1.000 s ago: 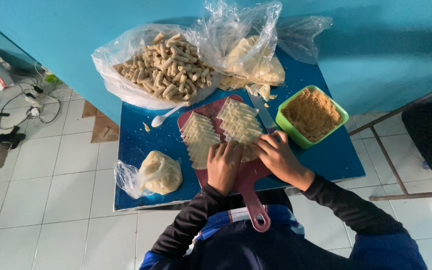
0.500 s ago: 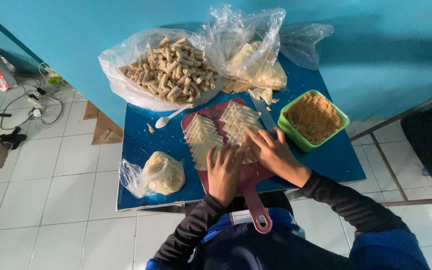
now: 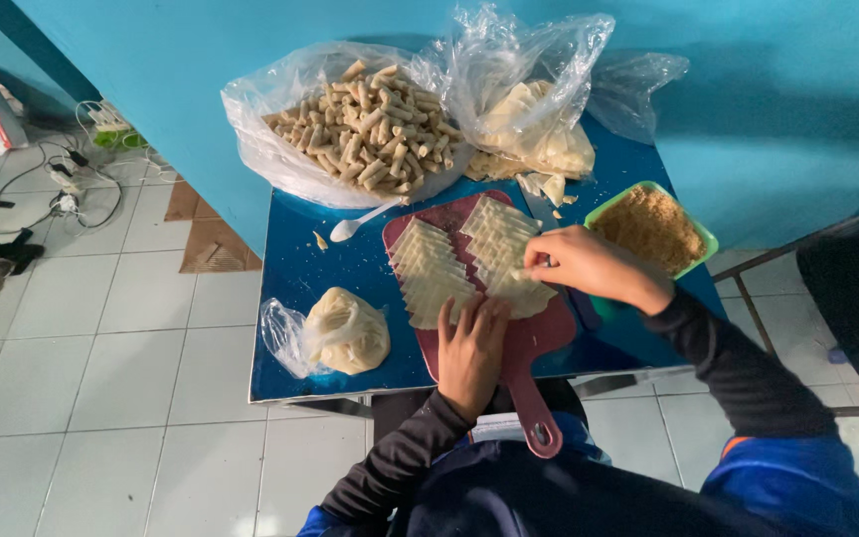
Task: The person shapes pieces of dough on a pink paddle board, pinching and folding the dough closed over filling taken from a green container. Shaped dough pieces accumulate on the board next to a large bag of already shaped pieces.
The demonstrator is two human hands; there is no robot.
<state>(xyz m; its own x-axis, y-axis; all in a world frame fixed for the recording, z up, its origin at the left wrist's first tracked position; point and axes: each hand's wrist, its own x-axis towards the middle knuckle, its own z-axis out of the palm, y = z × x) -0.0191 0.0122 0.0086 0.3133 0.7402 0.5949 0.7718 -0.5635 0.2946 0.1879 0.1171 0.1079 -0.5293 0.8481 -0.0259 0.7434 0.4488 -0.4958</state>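
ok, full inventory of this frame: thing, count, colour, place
table: 1, blue, centre
board: 1, dark red, on table, handle toward person
wrappers: two fanned rows, pale, on board
rolls: bagful, tan, table's far left
wrapper bag: 1, clear, far middle
tub: 1, green, crumbs inside, right
spoon: 1, white, beside board
dough bag: 1, pale, near left
left hand: on left row
right hand: on right row

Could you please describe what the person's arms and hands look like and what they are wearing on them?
Both arms are covered by long, close-fitting black sleeves that end at the wrists. The left hand and right hand are bare: no gloves, and no rings or watch that I can make out. A blue garment shows at the shoulders.
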